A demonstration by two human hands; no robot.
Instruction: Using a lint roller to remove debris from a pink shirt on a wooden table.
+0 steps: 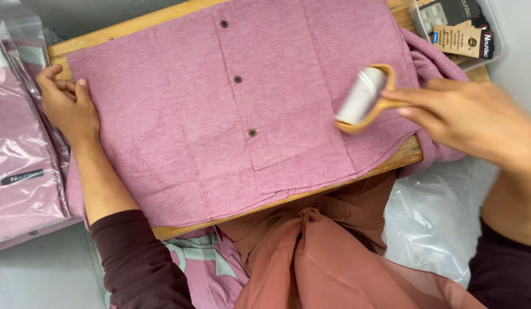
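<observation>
My left hand (68,103) lies palm-down on the far left corner of the pink shirt (220,114), fingers loosely curled and gripping nothing, thumb resting along the fabric edge, pressing the cloth flat against the wooden board (405,155) beneath it. My right hand (471,123) comes in from the right, fingers closed narrowly around the tan handle of a lint roller (363,97); the handle forms a curved yoke around a white cylindrical drum, and the drum sits tilted on the right part of the shirt, touching the cloth. The hand and roller are blurred, so finer finger detail cannot be told. The shirt is a soft, heathered knit, laid flat and folded into a rectangle, with faint crease lines and a vertical placket carrying three small dark round buttons (238,79). Its surplus fabric hangs bunched over the right edge of the board. To the far left lies a stack of similar pink garments in glossy, crinkled clear plastic bags (19,149). At the far right stands a clear plastic tray (494,40) holding brown card tags. A loose crumpled plastic bag (431,223) lies near right, beside rust-coloured ribbed and smooth clothing (323,257) nearest me
</observation>
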